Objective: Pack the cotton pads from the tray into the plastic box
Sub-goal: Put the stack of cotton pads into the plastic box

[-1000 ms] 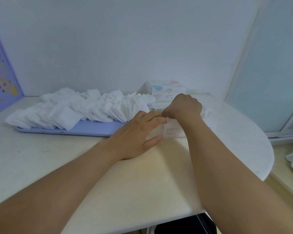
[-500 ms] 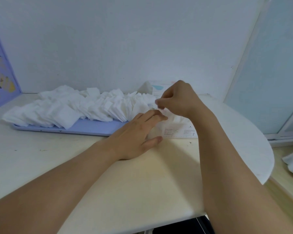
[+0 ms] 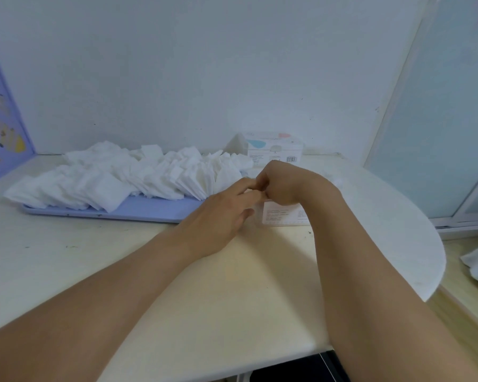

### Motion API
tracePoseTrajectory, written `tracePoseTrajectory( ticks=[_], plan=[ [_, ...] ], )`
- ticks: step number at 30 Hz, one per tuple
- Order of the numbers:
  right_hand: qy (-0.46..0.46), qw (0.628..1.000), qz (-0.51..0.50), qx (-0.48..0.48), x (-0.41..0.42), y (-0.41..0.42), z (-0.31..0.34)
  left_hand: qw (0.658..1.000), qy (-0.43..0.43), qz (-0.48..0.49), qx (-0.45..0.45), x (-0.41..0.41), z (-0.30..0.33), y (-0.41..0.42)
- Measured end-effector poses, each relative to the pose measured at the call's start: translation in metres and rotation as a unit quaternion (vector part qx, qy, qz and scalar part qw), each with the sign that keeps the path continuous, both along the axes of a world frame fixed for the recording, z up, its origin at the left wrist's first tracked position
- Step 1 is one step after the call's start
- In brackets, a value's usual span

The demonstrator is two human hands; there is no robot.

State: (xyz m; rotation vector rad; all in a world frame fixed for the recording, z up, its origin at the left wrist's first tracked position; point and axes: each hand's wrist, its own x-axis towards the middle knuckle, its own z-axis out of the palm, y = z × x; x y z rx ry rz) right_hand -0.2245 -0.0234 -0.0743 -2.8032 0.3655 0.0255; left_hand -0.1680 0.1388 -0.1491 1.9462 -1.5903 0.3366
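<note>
White cotton pads, 1 tray, 2 boxes, 2 hands.

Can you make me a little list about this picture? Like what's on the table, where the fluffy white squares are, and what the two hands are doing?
table: cream table against a white wall
cotton pads: big white heap of cotton pads on the tray
tray: lilac tray, left of the hands
plastic box: clear plastic box with a printed label, under the hands
left hand: left hand lies against the box, fingers straight
right hand: right hand curled above the box; what it pinches is hidden
behind: second box by the wall
</note>
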Motion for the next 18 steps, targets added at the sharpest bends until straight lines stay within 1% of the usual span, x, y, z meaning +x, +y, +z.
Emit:
tracePoseTrajectory(
  ticks=[1, 6, 10, 13, 15, 18],
  plan=[
    [0.000, 1.000, 0.002, -0.004, 0.002, 0.000, -0.001, 1.000, 0.001, -0.001, -0.002, 0.000, 0.000, 0.000],
    [0.061, 0.998, -0.008, -0.028, 0.000, 0.009, 0.007, 1.000, 0.005, -0.002, -0.005, 0.001, 0.000, 0.000],
    [0.063, 0.997, -0.012, -0.052, -0.001, 0.005, 0.007, 1.000, -0.003, -0.002, -0.001, -0.001, 0.000, 0.000],
    [0.049, 0.995, -0.074, -0.049, 0.007, -0.005, 0.000, 1.000, -0.012, 0.006, 0.001, -0.004, 0.001, 0.001],
    [0.048, 0.993, -0.095, -0.052, 0.007, -0.005, 0.000, 1.000, -0.008, 0.007, 0.002, -0.006, 0.002, 0.001],
    [0.047, 0.995, -0.074, -0.048, 0.004, -0.002, -0.001, 1.000, 0.015, 0.003, -0.003, -0.008, 0.003, 0.000]
  ],
)
